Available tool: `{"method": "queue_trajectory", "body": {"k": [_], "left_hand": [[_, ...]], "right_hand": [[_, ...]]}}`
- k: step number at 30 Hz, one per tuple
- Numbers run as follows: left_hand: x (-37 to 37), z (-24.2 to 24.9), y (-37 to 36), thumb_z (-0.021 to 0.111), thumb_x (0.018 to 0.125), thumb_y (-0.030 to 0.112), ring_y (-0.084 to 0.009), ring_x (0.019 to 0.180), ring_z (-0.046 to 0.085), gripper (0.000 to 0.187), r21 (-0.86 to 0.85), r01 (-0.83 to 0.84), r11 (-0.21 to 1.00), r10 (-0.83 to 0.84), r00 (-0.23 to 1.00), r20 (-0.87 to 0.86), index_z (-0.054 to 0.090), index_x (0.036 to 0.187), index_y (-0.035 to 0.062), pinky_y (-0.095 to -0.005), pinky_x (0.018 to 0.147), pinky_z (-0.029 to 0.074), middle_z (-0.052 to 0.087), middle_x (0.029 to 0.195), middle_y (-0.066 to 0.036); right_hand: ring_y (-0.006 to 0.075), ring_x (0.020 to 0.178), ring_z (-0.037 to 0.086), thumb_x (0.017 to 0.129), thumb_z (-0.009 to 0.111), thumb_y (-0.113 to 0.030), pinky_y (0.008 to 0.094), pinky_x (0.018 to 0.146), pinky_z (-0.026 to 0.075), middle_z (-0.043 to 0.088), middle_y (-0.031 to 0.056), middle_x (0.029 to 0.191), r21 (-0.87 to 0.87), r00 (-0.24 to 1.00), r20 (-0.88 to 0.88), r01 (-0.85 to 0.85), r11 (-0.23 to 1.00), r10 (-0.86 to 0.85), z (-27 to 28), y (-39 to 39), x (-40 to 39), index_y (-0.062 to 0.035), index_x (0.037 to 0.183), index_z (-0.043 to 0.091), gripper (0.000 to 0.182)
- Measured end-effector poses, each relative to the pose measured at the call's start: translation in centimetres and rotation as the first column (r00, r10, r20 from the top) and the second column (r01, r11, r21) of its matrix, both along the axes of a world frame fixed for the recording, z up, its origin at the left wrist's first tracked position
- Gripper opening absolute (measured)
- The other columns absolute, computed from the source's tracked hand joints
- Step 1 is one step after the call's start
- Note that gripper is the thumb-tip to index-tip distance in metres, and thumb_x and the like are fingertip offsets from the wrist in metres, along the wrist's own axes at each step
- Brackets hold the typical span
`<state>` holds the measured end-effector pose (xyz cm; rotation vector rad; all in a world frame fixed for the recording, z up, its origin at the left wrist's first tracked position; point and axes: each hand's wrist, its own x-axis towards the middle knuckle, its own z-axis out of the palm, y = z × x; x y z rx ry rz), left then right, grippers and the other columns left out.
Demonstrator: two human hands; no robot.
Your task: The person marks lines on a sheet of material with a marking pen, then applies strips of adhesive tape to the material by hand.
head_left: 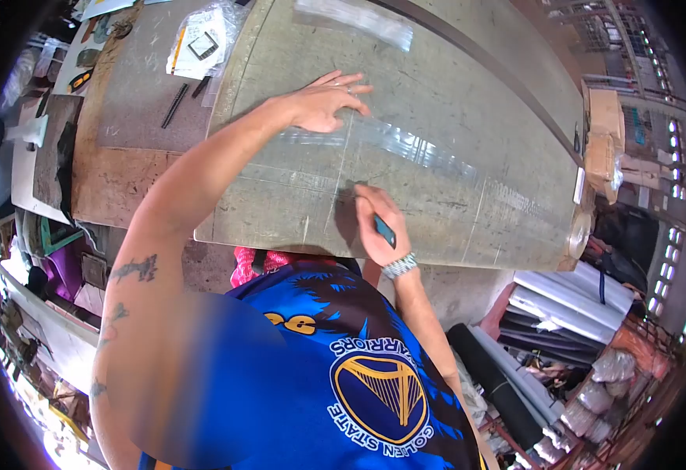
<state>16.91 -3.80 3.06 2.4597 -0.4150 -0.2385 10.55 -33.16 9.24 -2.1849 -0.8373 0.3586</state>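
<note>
My left hand [327, 103] lies on the grey worktable [280, 204] with its fingers spread. It presses on a clear plastic strip [417, 147], which runs out to both sides of it across the tabletop. Nearer the table's front edge, my right hand [380, 223] is closed around what looks like a utility knife [384, 232]. Only part of its teal and dark handle shows, and the fingers hide the tip. A patterned band circles my right wrist.
More clear plastic strips [358, 22] lie at the far side, near a long dark metal bar [499, 70]. On the left are a bag with papers [200, 45] and a black comb-like strip [174, 106]. Rolls of material [570, 301] stand at the lower right.
</note>
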Motion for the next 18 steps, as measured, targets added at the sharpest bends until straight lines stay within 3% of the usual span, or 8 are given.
{"method": "queue_trajectory", "body": {"k": [1,3,9,10,13,14,17,18], "left_hand": [[-1.3,-0.2,0.1,0.075,0.086,0.018,-0.0341,0.162,0.017,0.06,0.004,-0.122,0.993,0.121,0.991,0.057,0.062,0.145,0.0195,-0.0532,0.132,0.012,0.031,0.172,-0.008],[-5.1,0.3,-1.1,0.076,0.09,0.027,-0.0346,0.16,0.023,0.063,0.005,-0.34,0.94,0.334,0.926,0.178,0.056,0.148,0.0123,-0.0532,0.131,0.016,0.035,0.169,-0.01],[-13.3,-0.8,-8.3,0.081,0.088,0.034,-0.0362,0.145,0.043,0.061,0.021,-0.709,0.705,0.641,0.651,0.407,0.062,0.14,0.0088,-0.0517,0.117,0.037,0.052,0.155,-0.011],[-13.5,-0.5,-9.4,0.082,0.087,0.03,-0.0349,0.132,0.052,0.061,0.031,-0.747,0.664,0.661,0.606,0.443,0.063,0.139,0.0068,-0.0495,0.108,0.042,0.059,0.142,-0.011],[-13.5,-0.1,-11.0,0.083,0.086,0.028,-0.0346,0.12,0.056,0.061,0.017,-0.83,0.558,0.785,0.534,0.315,0.063,0.139,0.0057,-0.0472,0.102,0.045,0.062,0.129,-0.013],[-13.2,-0.3,-11.0,0.084,0.084,0.026,-0.0321,0.107,0.06,0.054,-0.034,-0.833,0.552,0.777,0.5,0.382,0.067,0.132,0.006,-0.0444,0.097,0.047,0.065,0.113,-0.012],[-12.8,0.1,-10.5,0.086,0.08,0.026,-0.0302,0.102,0.062,0.048,0.008,-0.856,0.517,0.847,0.513,0.14,0.071,0.122,0.0086,-0.0441,0.093,0.048,0.068,0.102,-0.008],[-12.5,0.3,-10.5,0.088,0.078,0.022,-0.0272,0.091,0.065,0.032,-0.046,-0.868,0.494,0.86,0.48,0.172,0.076,0.105,0.008,-0.0429,0.086,0.051,0.068,0.092,-0.007]], "right_hand": [[0.0473,0.108,0.065,0.102,0.057,-0.013,0.0537,0.093,0.05,0.07,0.0241,0.113,0.05,0.996,0.073,-0.05,0.997,0.046,0.1,-1.7,0.8,0.0007,0.125,0.066,0.028],[0.0451,0.113,0.064,0.099,0.059,-0.009,0.0538,0.098,0.048,0.069,0.0215,0.12,-0.098,0.976,0.208,-0.042,0.994,0.061,-0.8,-5.9,3.0,-0.0019,0.137,0.06,0.039],[0.0393,0.097,0.069,0.095,0.072,-0.02,0.05,0.088,0.051,0.072,0.0177,0.107,-0.356,0.956,0.23,-0.092,0.93,0.183,-2.7,-13.8,8.9,-0.0084,0.126,0.063,0.035],[0.039,0.094,0.069,0.094,0.075,-0.024,0.0501,0.086,0.052,0.072,0.0171,0.105,-0.362,0.954,0.226,-0.106,0.926,0.198,-3.0,-14.4,9.3,-0.0092,0.124,0.064,0.035],[0.0396,0.091,0.069,0.09,0.081,-0.036,0.0501,0.08,0.054,0.072,0.0167,0.104,-0.331,0.955,0.228,-0.109,0.937,0.191,-3.4,-14.9,10.4,-0.0102,0.122,0.064,0.045],[0.0407,0.092,0.068,0.086,0.083,-0.042,0.0505,0.078,0.054,0.071,0.0164,0.103,-0.325,0.948,0.24,-0.127,0.937,0.211,-4.1,-15.3,10.9,-0.0104,0.123,0.064,0.052],[0.0414,0.09,0.068,0.087,0.082,-0.042,0.0507,0.077,0.054,0.07,0.0158,0.101,-0.23,0.94,0.215,-0.216,0.949,0.266,-4.7,-15.6,12.3,-0.011,0.124,0.064,0.051],[0.041,0.091,0.067,0.087,0.082,-0.042,0.0503,0.079,0.053,0.07,0.0159,0.102,-0.219,0.94,0.197,-0.235,0.947,0.279,-4.6,-15.4,12.6,-0.01,0.122,0.065,0.051]]}}
